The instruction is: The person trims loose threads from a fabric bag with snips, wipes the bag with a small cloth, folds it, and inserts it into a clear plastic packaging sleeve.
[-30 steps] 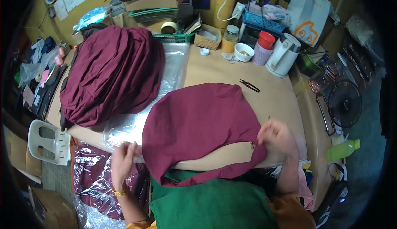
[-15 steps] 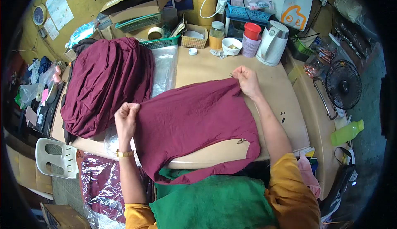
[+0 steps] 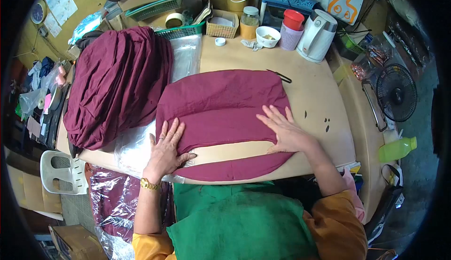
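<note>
A maroon cloth bag (image 3: 221, 105) with a curved strap (image 3: 235, 167) lies flat on the table in front of me. My left hand (image 3: 165, 152) rests on its lower left corner, near where the strap joins, with fingers spread. On the right side, my right hand (image 3: 287, 131) presses flat on the cloth, fingers apart, its heel near the strap's right end. Bare tabletop shows through the gap between bag body and strap. A slim black tool with a looped end (image 3: 284, 77) sticks out by the bag's top right corner; its kind is unclear.
A tall heap of maroon cloth (image 3: 117, 88) stands at left, beside clear plastic sleeves (image 3: 186, 55). Along the back are a basket (image 3: 222, 24), a jar (image 3: 249, 19), a white bowl (image 3: 268, 37) and a white kettle (image 3: 317, 37). A fan (image 3: 396, 92) stands at right.
The bag was held up by its two upper corners and now lies flat on the table. Both hands have let go of the corners, moved down and spread on the cloth.
</note>
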A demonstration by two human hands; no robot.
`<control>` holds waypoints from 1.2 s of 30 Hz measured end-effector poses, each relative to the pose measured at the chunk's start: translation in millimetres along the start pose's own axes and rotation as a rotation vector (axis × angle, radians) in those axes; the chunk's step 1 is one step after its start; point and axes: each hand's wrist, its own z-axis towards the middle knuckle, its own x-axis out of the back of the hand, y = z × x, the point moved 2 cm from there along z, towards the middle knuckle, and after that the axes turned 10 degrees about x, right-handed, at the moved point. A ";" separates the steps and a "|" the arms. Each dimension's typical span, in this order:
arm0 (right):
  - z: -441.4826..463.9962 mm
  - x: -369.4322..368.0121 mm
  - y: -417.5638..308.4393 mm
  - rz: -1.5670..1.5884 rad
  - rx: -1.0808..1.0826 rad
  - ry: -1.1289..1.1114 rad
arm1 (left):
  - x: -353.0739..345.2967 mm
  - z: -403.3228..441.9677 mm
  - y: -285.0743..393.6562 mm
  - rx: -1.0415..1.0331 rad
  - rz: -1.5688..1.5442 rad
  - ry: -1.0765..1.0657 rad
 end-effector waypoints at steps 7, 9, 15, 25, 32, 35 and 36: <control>-6.6 11.6 16.8 -0.084 0.110 -0.012 | 35.4 -2.8 -19.7 0.026 -0.179 -0.234; -4.6 22.4 53.0 0.907 -0.182 0.458 | 56.7 7.3 -23.5 0.014 -0.421 0.182; 67.0 61.3 90.6 0.499 -0.116 0.800 | 32.8 120.6 -34.2 0.279 -0.636 0.196; -54.3 196.7 15.9 0.307 0.426 1.277 | 170.3 11.8 -6.6 -0.249 -0.911 0.879; -74.7 28.5 30.1 0.618 -0.110 0.599 | 27.0 -36.9 -32.9 -0.088 -0.624 0.231; -77.4 -0.6 37.8 0.800 -0.246 0.677 | 19.0 -51.6 -28.5 0.136 -0.662 0.203; -74.8 1.1 31.4 0.798 -0.246 0.674 | 25.1 -50.8 -18.5 0.053 -0.668 0.336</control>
